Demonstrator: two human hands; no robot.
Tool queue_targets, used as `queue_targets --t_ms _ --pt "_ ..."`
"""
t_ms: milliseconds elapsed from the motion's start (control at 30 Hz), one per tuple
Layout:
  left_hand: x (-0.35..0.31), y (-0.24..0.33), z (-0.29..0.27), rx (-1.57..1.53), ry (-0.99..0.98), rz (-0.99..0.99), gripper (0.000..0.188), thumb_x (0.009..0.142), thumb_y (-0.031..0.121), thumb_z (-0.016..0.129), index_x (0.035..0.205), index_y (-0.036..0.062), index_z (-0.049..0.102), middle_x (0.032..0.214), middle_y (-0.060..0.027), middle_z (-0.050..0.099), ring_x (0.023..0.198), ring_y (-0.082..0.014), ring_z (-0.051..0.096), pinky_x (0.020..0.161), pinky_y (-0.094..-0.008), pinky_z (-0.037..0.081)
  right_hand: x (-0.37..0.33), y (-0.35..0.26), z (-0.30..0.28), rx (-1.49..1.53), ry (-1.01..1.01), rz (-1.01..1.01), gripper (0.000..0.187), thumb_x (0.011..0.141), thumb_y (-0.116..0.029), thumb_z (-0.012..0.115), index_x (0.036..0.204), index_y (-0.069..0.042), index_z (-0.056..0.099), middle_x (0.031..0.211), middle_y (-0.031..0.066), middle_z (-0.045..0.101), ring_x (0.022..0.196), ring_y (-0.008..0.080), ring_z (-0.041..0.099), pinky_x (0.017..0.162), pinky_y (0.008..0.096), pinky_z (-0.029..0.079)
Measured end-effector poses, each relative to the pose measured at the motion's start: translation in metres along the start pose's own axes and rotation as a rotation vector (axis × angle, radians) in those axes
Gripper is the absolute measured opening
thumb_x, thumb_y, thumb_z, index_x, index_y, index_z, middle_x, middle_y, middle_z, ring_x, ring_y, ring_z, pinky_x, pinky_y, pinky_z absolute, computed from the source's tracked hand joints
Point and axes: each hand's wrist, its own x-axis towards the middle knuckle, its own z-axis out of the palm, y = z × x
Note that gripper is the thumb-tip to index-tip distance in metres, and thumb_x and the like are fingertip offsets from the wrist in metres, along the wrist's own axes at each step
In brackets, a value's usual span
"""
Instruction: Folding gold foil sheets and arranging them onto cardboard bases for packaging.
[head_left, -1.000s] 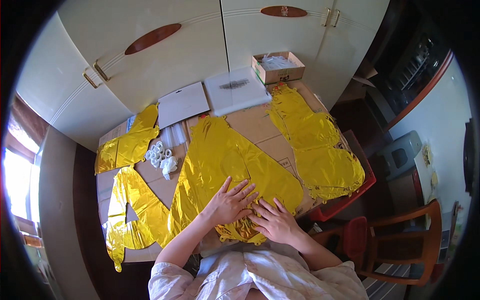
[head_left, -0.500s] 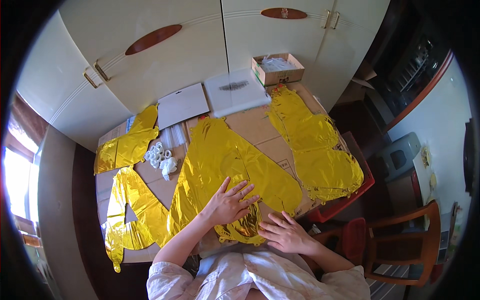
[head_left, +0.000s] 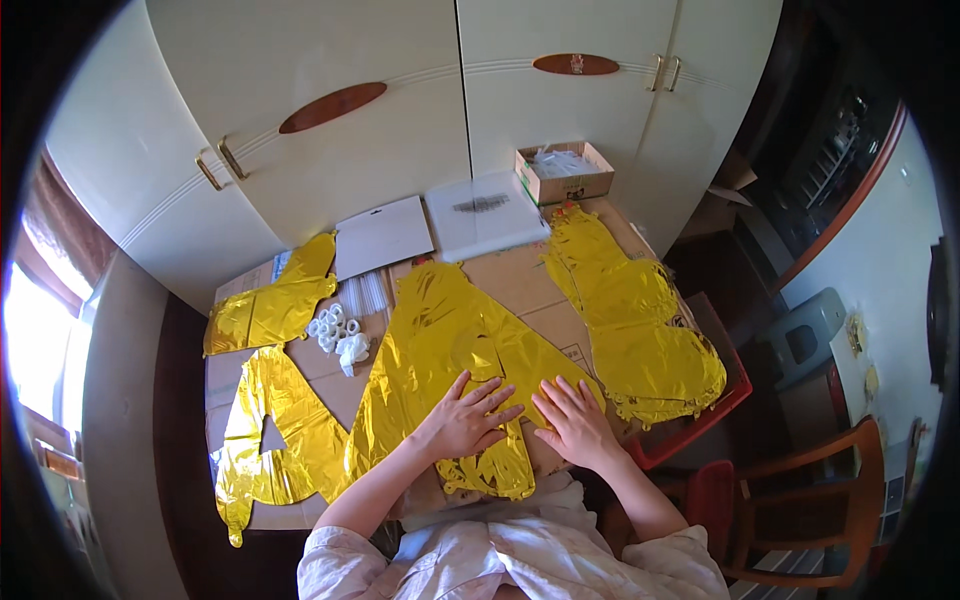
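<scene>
A large gold foil balloon (head_left: 440, 330), flat and shaped like a letter A, lies in front of me. My left hand (head_left: 467, 420) rests on its lower middle, fingers spread. To the right, my right hand (head_left: 575, 425) lies flat with fingers stretched out, over the balloon's right leg. Neither hand grips anything. Below my left hand, a folded gold foil piece (head_left: 490, 470) reaches the near table edge. On the left lie a smaller A-shaped gold foil balloon (head_left: 290, 440) and a bent gold foil balloon (head_left: 270, 305). Another lobed gold foil balloon (head_left: 650, 355) lies at the right.
Cardboard (head_left: 520, 275) covers the table. White rolls (head_left: 330, 325) sit beside a crumpled white piece (head_left: 354, 350) and clear straws (head_left: 363, 293). A white sheet (head_left: 385, 238), a translucent bag (head_left: 485, 215) and a cardboard box (head_left: 565, 180) line the back. A wooden chair (head_left: 810, 470) stands right.
My right hand has moved up and left onto the balloon's right leg. The foil at the near edge now lies flatter. My left hand stays on the balloon, and the view has tilted slightly up.
</scene>
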Motion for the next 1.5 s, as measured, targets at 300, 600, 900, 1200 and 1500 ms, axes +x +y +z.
queue_targets --t_ms 300,600,900,1200,1500 --pt "-0.005 0.008 -0.003 -0.014 -0.045 -0.023 0.050 0.098 0.047 0.049 0.143 0.0263 0.048 0.151 -0.0056 0.042 0.140 -0.0268 0.037 0.115 -0.0580 0.024 0.013 0.002 0.002 -0.060 -0.090 -0.022 0.052 0.098 -0.041 0.048 0.145 -0.019 0.045 0.153 0.0054 0.040 0.143 0.0272 0.032 0.117 0.0557 0.019" --pt "-0.014 0.017 0.002 -0.041 -0.039 -0.050 0.051 0.096 0.048 0.051 0.142 0.0262 0.049 0.151 -0.0057 0.042 0.141 -0.0274 0.037 0.115 -0.0582 0.024 0.000 -0.005 -0.003 -0.056 -0.101 -0.045 0.052 0.097 -0.041 0.050 0.145 -0.020 0.046 0.153 0.0052 0.039 0.143 0.0268 0.033 0.117 0.0550 0.020" --pt "-0.009 0.009 0.000 -0.040 0.006 -0.062 0.053 0.095 0.046 0.055 0.143 0.0250 0.049 0.148 -0.0076 0.045 0.139 -0.0302 0.038 0.115 -0.0575 0.024 -0.003 -0.002 -0.015 -0.055 0.037 -0.021 0.053 0.092 -0.040 0.059 0.137 -0.013 0.051 0.144 0.0118 0.047 0.134 0.0333 0.042 0.110 0.0534 0.030" --pt "-0.008 0.008 0.002 -0.018 0.067 -0.049 0.052 0.094 0.047 0.056 0.135 0.0162 0.054 0.142 -0.0079 0.050 0.134 -0.0280 0.043 0.113 -0.0550 0.029 -0.019 0.007 -0.019 0.085 0.151 0.427 0.064 0.074 -0.020 0.079 0.126 -0.006 0.045 0.111 0.0193 0.056 0.104 0.0401 0.056 0.088 0.0470 0.048" --pt "-0.006 0.008 0.002 -0.072 0.133 -0.030 0.050 0.092 0.044 0.059 0.133 0.0161 0.056 0.140 -0.0099 0.051 0.133 -0.0295 0.044 0.112 -0.0531 0.031 -0.012 -0.009 -0.038 0.667 0.169 0.460 0.056 0.078 -0.009 0.075 0.128 -0.006 0.048 0.086 0.0127 0.064 0.076 0.0262 0.065 0.069 0.0374 0.053"
